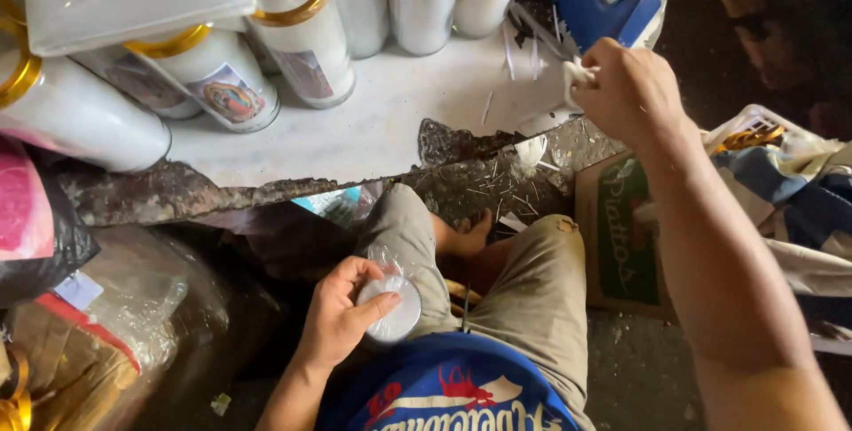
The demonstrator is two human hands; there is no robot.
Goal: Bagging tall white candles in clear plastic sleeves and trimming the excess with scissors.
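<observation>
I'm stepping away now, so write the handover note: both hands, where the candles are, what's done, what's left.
Left hand: grips a white glass candle on the lap, top facing up.
Right hand: pinches a bunch of white wicks over the white table.
Done: filled glass candles lie and stand along the table's far side, some with gold rims.
Left: the held candle shows no wick yet.

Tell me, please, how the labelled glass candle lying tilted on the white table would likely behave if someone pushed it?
The labelled glass candle is round-sided and lies tilted, so it would probably roll rather than slide. Filled with white wax, it is likely heavy for its size. Its glass wall looks breakable, and neighbouring candles touch it, so a push might knock them together.
</observation>
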